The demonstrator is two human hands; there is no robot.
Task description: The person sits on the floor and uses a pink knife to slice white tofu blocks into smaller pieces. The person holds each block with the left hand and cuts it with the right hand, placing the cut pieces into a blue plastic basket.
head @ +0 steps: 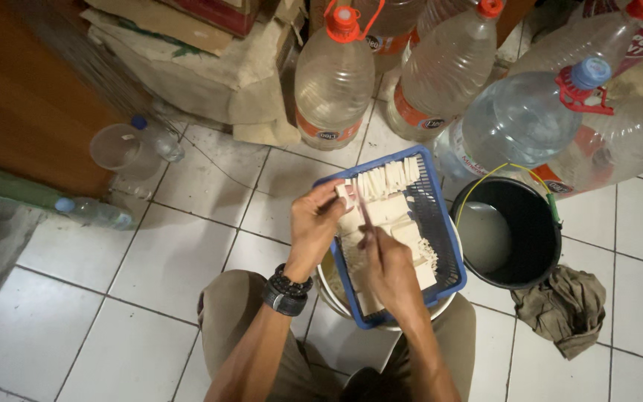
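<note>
A blue slatted plastic basket (446, 246) rests on a white bucket between my knees and holds several pale white blocks, some sliced into strips (390, 179) along its far edge. My left hand (314, 223), with a dark watch and bead bracelet on the wrist, grips one white piece at the basket's left rim. My right hand (390, 266) is closed around a thin knife (363, 212) whose blade points up toward that piece. The knife's tip is partly hidden against the white blocks.
A black bucket (552, 246) with a yellow handle and some liquid stands right of the basket, with a crumpled brown cloth (563, 307) beside it. Several large water bottles (334, 78) crowd the back. Small bottles and a clear cup (115, 147) lie at left on the tiled floor.
</note>
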